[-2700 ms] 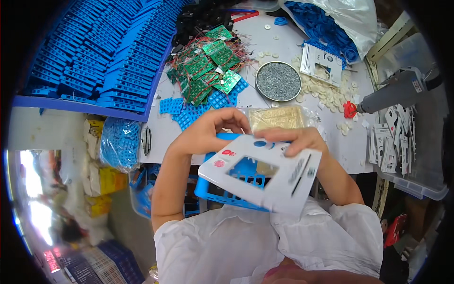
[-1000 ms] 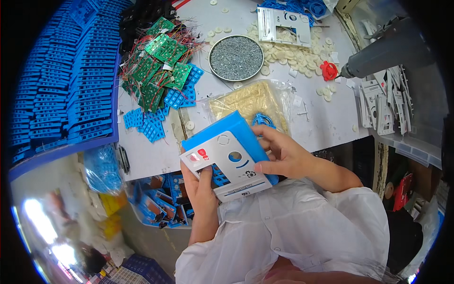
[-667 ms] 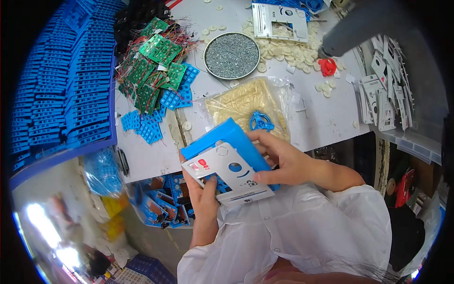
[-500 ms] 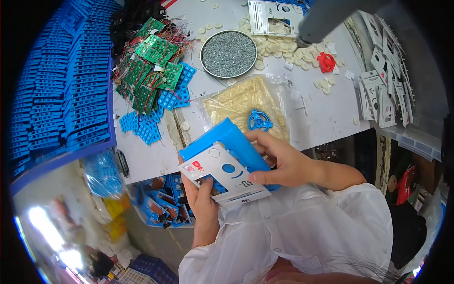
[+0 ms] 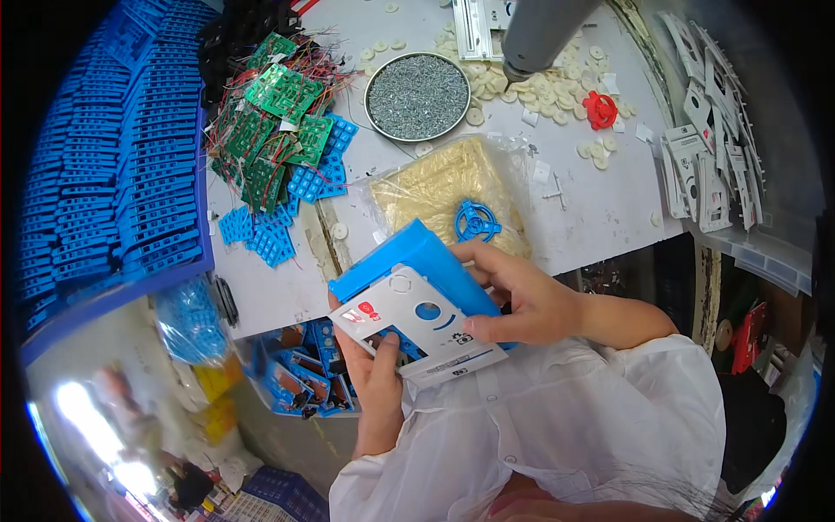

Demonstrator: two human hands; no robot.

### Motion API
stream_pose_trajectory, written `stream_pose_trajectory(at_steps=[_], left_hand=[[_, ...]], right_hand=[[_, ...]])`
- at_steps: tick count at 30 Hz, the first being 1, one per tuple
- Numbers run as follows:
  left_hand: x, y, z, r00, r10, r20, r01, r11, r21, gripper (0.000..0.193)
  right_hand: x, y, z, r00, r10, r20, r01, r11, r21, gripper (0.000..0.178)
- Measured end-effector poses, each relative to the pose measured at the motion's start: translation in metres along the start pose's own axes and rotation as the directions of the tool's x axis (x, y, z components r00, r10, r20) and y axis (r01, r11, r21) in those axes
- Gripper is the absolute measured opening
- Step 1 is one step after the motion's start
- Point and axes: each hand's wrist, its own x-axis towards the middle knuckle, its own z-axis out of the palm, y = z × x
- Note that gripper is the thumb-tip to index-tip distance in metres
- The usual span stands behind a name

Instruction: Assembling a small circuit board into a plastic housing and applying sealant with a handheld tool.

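Lying across the blue housing [image 5: 430, 252], the white panel [image 5: 439, 340] is held with it between both hands at the table's near edge. The left hand [image 5: 375, 383] hooks its thumb into the panel's window, its other fingers mostly hidden beneath; the right hand [image 5: 526, 304] pinches panel and housing together, thumb on the printed face, fingers along the far side. A blue wall shows beyond the panel's far edge, so the two may not be flush; squeezing them while misaligned could bend or crack the thin panel around its window. If the right thumb slips, the panel could slide toward the white shirt. Just beyond, a blue ring-shaped piece [image 5: 476, 221] lies loose on the yellow packet [image 5: 422, 187], where a knock from the housing could send it across the table [image 5: 600, 204].

Compared with half a second ago, the hands' hold looks nearly the same, but the grey driver [image 5: 544, 36] hangs farther left, over the pale discs [image 5: 557, 96] and well away from the red piece [image 5: 600, 110].
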Motion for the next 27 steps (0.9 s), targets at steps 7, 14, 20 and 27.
stream_pose_trajectory(at_steps=[7,14,20,27], left_hand=[[-0.005,0.013,-0.014,0.966,0.212,0.15,-0.221,0.974,0.051,0.091],[-0.027,0.034,-0.007,0.982,0.169,0.085,-0.176,0.98,0.092,0.1],[-0.035,0.038,-0.004,0.972,0.183,0.148,-0.204,0.968,0.145,0.105],[-0.03,0.02,0.001,0.948,0.214,0.237,-0.284,0.905,0.316,0.098]], right_hand=[[0.009,0.022,-0.013,0.999,-0.006,-0.047,0.017,0.967,0.256,0.069],[0.015,0.025,-0.021,0.997,0.02,0.071,-0.038,0.964,0.262,0.073],[0.017,0.036,-0.017,0.996,-0.006,0.084,-0.021,0.947,0.321,0.072],[0.021,0.045,-0.001,0.997,-0.021,-0.072,0.044,0.941,0.336,0.062]])
